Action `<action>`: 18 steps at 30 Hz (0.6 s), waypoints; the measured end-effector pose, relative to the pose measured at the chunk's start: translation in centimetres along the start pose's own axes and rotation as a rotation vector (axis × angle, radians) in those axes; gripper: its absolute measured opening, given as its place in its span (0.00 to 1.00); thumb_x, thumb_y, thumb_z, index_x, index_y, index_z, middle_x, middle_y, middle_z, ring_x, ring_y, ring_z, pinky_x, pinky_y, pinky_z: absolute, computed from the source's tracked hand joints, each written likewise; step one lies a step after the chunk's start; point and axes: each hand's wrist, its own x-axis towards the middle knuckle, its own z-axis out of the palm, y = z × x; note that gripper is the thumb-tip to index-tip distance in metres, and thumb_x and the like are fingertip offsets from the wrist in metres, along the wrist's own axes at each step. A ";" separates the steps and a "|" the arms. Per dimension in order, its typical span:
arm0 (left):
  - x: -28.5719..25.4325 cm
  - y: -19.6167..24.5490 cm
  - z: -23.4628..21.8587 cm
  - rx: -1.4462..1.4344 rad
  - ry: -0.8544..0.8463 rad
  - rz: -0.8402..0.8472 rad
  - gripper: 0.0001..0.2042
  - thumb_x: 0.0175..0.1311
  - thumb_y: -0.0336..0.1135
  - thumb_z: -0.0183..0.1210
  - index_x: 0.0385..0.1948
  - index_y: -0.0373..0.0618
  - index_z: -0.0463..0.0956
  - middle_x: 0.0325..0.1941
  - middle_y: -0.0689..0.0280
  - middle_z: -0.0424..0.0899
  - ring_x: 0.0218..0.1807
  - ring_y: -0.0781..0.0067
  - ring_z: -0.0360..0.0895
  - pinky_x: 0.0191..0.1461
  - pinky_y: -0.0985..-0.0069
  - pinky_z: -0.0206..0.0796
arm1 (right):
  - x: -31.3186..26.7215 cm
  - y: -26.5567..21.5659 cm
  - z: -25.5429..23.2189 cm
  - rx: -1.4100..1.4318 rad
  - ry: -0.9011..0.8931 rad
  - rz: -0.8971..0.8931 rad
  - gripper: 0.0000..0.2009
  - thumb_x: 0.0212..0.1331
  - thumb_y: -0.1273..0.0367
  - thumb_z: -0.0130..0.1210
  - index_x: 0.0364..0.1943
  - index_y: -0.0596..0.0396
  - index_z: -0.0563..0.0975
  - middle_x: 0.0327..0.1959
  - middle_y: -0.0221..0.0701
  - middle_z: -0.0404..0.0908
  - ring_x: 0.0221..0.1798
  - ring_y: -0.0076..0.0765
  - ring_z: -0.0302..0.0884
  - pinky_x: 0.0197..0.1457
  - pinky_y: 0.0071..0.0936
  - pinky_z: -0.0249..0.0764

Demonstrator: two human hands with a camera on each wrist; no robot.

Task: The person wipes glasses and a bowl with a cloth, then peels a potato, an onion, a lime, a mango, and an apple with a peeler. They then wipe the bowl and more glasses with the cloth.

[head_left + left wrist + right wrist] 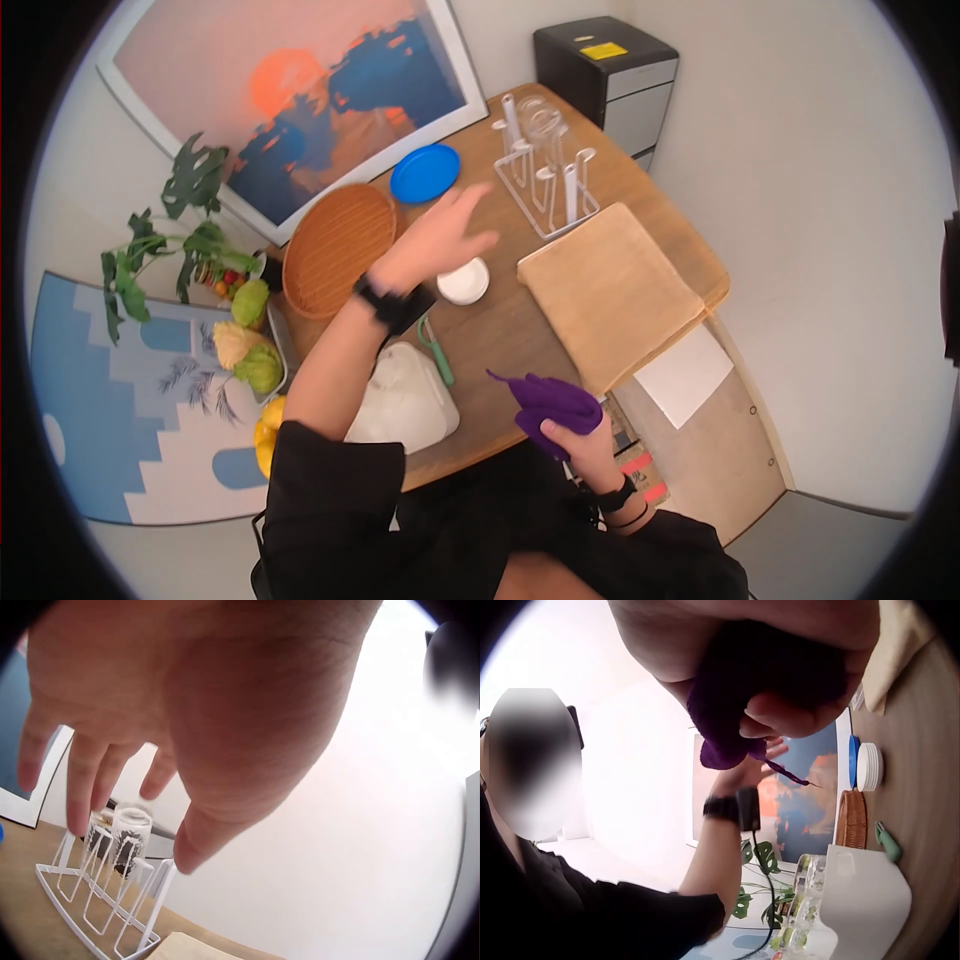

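A folded purple cloth [558, 405] with a thin loop hanging off it is gripped in my right hand [585, 447], over the front edge of the table. In the right wrist view the curled fingers [784, 716] wrap round the cloth [720, 739]. My left hand [440, 238] is held out above the table, fingers extended and nothing in it. Beyond its fingertips stands a white wire cup rack [548, 200] with clear glasses [543, 122] at its far end. The left wrist view shows dark patterned glasses [129, 840] by the rack [101, 907], below the spread fingers.
Near the left hand lie a white round stack [463, 281], a blue plate [425, 173], a woven tray [340, 250] and a green peeler [436, 350]. A white plastic container [405, 405] stands at the front. A tan square mat [615, 290] covers the right side.
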 end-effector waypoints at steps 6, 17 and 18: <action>-24.1 2.5 -6.9 0.010 0.008 -0.693 0.28 0.62 0.42 0.67 0.61 0.40 0.71 0.58 0.49 0.78 0.57 0.52 0.78 0.58 0.63 0.72 | -0.5 0.4 2.8 0.355 -0.202 0.194 0.24 0.62 0.71 0.62 0.62 0.60 0.73 0.50 0.37 0.84 0.32 0.22 0.79 0.21 0.19 0.69; -38.3 2.7 2.8 0.166 0.184 -0.885 0.31 0.55 0.51 0.69 0.55 0.43 0.72 0.49 0.51 0.81 0.50 0.45 0.80 0.50 0.54 0.73 | -2.0 2.3 11.7 0.272 -0.374 0.179 0.20 0.64 0.66 0.60 0.56 0.63 0.72 0.37 0.36 0.80 0.28 0.29 0.76 0.24 0.25 0.71; -38.1 2.7 3.0 0.151 0.154 -0.938 0.32 0.55 0.52 0.69 0.58 0.44 0.72 0.51 0.53 0.81 0.52 0.45 0.80 0.52 0.53 0.73 | -2.3 2.4 12.5 0.217 -0.361 0.137 0.20 0.64 0.67 0.61 0.57 0.63 0.72 0.39 0.36 0.81 0.28 0.28 0.76 0.25 0.24 0.71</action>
